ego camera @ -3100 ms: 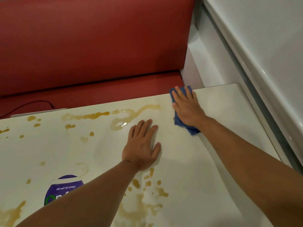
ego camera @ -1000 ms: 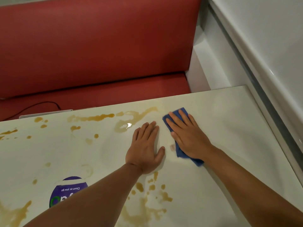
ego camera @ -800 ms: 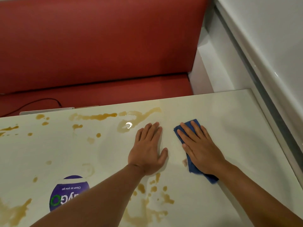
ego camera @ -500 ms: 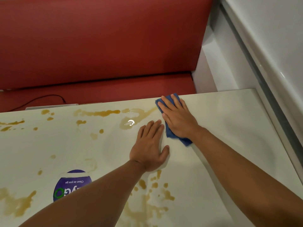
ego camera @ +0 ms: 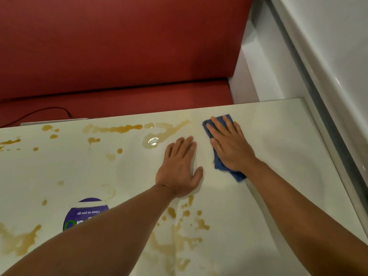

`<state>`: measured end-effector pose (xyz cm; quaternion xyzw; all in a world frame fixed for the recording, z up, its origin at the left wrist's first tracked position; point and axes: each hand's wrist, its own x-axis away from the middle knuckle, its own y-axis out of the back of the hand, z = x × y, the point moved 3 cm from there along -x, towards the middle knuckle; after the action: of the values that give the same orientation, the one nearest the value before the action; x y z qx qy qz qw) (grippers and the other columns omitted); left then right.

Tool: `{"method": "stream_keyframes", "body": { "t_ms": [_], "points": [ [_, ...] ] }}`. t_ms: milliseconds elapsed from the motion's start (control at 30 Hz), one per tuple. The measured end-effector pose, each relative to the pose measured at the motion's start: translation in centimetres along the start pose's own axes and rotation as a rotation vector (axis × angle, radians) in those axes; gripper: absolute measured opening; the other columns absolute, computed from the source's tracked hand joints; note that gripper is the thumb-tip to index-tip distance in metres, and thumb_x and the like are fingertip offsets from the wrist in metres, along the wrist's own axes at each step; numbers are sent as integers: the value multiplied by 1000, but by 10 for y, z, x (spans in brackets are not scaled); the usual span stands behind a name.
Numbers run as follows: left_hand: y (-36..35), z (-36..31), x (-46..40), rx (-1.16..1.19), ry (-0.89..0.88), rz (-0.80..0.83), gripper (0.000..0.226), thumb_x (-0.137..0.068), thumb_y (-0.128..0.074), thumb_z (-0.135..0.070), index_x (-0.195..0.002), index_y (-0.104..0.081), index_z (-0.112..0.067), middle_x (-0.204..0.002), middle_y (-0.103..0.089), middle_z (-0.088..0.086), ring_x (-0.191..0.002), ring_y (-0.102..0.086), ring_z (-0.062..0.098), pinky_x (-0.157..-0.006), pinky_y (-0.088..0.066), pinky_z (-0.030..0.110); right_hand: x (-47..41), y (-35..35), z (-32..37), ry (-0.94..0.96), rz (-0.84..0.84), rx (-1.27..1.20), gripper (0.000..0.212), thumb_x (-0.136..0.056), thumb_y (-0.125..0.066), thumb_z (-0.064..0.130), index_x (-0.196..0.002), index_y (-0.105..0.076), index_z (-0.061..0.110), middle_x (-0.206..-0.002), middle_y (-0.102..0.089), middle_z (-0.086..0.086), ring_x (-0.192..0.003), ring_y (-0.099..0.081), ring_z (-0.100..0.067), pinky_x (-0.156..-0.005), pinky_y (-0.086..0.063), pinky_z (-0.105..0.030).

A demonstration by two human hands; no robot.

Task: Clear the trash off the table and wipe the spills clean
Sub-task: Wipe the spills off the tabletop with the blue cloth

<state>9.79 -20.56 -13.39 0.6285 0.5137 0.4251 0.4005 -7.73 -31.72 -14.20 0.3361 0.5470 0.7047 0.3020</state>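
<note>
Far left of the desk [ego camera: 278, 152]: brown spills [ego camera: 20, 240] in a big smear near the front edge, small drops above it, no trash in view. Purple round sticker [ego camera: 87, 208] partly hidden under the left forearm. Along the back edge a long brown streak [ego camera: 119, 128] runs right into a wet clear puddle [ego camera: 152, 141]. More splatter [ego camera: 179, 226] sits just in front of the left wrist.

Left hand [ego camera: 180, 169] lies flat on the desk, fingers straight and together, holding nothing, likely just bracing.

Just beside it, the right hand [ego camera: 229, 146] presses flat on a blue cloth [ego camera: 219, 164], fingers straight and slightly spread, palm down on it, not gripping. Cloth is near the back edge, right of the streak's end; the desk right of it looks clean.

Judgement: cloth is soft, light, limp, probably damp; it bunches if pushed by one corner, so a flat palm over the middle works best. The glossy desk top looks slick, so the cloth should slide easily. Most spills on the left are not yet wiped.

Red bench [ego camera: 119, 56] behind, a black cable [ego camera: 49, 110] on its seat, white wall [ego camera: 328, 46] at right.
</note>
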Motion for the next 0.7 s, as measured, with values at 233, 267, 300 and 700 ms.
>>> {"method": "stream_keyframes", "body": {
  "t_ms": [233,267,300,700],
  "points": [
    [4,-2,2,21,-4,-14,79,-94,-36,-57,-160,-23,-14,-169,-11,2,-156,-1,23,-127,2,41,64,-13,29,-193,-52,-89,57,-107,-18,39,-160,-25,20,-169,-13,0,-156,-6,-30,-125,-13,-53],
    [4,-3,3,28,-2,-12,79,-94,-35,-57,-160,-23,-14,-169,-12,2,-156,-2,23,-127,1,41,86,-17,37,-216,-60,-87,57,-107,-20,38,-160,-27,19,-169,-15,-1,-156,-8,-32,-125,-15,-53],
    [5,-3,3,36,-2,-12,80,-93,-35,-56,-160,-24,-14,-169,-12,2,-156,-3,23,-127,1,42,110,-22,48,-238,-68,-80,56,-107,-22,37,-159,-30,19,-169,-18,-3,-156,-11,-33,-124,-17,-54],
    [4,-3,5,17,-25,-29,74,-94,-39,-55,-156,-29,-15,-167,-18,4,-155,-8,27,-126,-8,47,208,-26,9,-373,-63,-95,55,-108,-20,39,-158,-31,19,-169,-18,-1,-155,-11,-33,-121,-19,-56]
  ]
}}
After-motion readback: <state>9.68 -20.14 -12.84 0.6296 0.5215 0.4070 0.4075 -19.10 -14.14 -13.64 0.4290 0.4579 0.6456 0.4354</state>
